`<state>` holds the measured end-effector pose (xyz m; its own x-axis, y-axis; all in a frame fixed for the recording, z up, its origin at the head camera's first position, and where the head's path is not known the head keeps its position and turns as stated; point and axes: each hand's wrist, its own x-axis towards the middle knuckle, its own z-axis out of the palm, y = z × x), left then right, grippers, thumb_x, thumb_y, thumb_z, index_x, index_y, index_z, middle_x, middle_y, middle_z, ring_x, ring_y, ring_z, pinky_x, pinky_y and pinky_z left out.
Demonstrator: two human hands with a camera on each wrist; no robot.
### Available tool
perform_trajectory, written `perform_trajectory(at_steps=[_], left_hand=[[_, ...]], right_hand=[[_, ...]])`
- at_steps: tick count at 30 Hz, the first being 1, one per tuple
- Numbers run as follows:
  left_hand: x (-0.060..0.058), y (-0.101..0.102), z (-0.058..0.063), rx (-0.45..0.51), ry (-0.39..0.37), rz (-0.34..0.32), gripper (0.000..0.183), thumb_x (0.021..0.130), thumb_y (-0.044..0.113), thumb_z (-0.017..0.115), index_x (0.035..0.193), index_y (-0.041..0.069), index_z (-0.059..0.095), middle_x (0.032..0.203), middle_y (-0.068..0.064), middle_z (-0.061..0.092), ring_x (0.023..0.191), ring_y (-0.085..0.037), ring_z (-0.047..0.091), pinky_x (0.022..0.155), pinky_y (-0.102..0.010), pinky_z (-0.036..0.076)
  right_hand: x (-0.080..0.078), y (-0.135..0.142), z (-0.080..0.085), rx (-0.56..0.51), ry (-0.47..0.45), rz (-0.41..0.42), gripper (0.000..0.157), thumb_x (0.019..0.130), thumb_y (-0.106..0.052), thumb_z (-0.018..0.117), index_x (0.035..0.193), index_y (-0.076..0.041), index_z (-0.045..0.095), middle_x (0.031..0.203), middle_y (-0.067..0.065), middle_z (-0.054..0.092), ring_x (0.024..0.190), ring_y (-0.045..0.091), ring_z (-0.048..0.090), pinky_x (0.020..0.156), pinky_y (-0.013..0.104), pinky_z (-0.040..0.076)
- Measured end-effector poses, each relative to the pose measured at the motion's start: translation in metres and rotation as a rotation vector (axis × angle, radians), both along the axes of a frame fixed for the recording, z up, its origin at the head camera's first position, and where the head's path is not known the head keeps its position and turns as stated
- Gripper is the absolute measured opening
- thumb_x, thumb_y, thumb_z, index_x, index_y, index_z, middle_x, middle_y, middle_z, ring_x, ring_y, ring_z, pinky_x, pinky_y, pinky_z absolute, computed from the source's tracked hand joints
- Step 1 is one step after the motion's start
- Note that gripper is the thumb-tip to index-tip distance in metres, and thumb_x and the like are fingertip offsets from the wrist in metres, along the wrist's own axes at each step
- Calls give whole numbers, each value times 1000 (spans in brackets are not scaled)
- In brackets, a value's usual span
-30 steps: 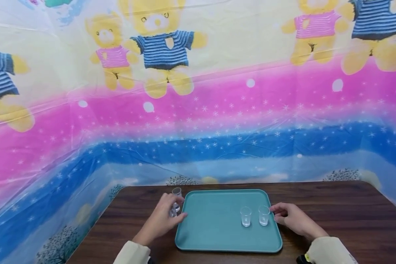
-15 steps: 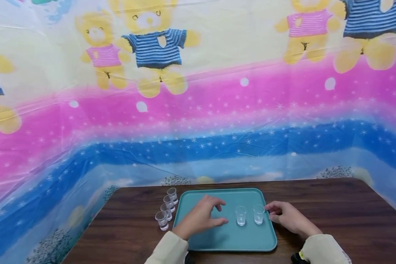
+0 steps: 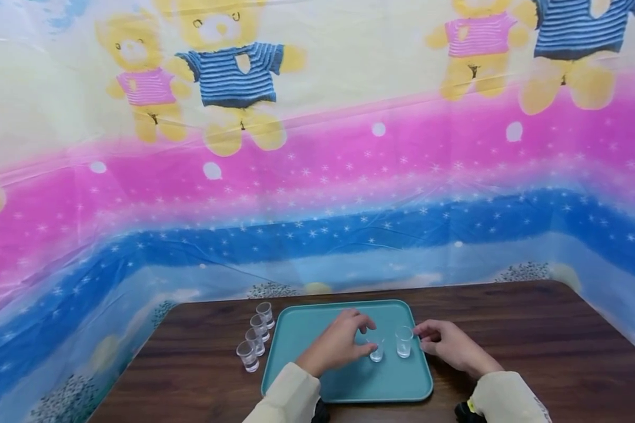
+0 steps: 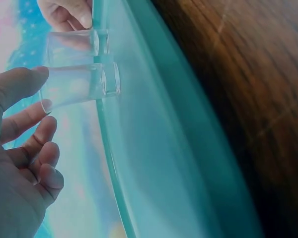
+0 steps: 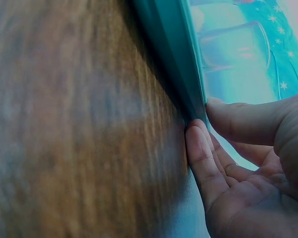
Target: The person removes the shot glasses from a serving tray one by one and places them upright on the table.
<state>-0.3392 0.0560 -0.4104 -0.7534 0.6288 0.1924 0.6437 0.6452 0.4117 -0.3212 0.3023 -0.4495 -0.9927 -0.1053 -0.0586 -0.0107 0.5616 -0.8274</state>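
On the tray (image 3: 373, 385), one glass (image 4: 82, 85) stands vertical, mouth up; left hand's (image 3: 340, 341) fingers span its rim, I cannot tell if pinching; right hand (image 3: 448, 346) pinches tray's edge.

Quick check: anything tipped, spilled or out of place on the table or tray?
Nothing stands out. Both glasses on the green tray stand upright, as do the four glasses lined up on the table beside it. No breakage or spill shows, though clear liquid would be hard to spot.

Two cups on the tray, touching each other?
Apart. Head view: a strip of bare teal tray shows between left cup and right cup.
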Motion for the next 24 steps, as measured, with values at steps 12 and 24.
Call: perform_trajectory(at_steps=[12,24], left_hand=[[1,-5,4,32,-52,-2,25,76,31,65,93,14,57,88,5,48,76,-8,44,59,-20,39],[4,-44,12,97,35,23,20,76,32,64,87,18,53,83,2,50,72,-8,43,58,-22,38]], right_hand=[[0,1,0,9,-6,1,24,79,-4,59,102,-12,59,97,1,55,85,17,52,69,35,43],[0,0,2,13,-37,11,25,80,-7,59,105,-12,58,97,2,54,87,17,51,70,36,42]])
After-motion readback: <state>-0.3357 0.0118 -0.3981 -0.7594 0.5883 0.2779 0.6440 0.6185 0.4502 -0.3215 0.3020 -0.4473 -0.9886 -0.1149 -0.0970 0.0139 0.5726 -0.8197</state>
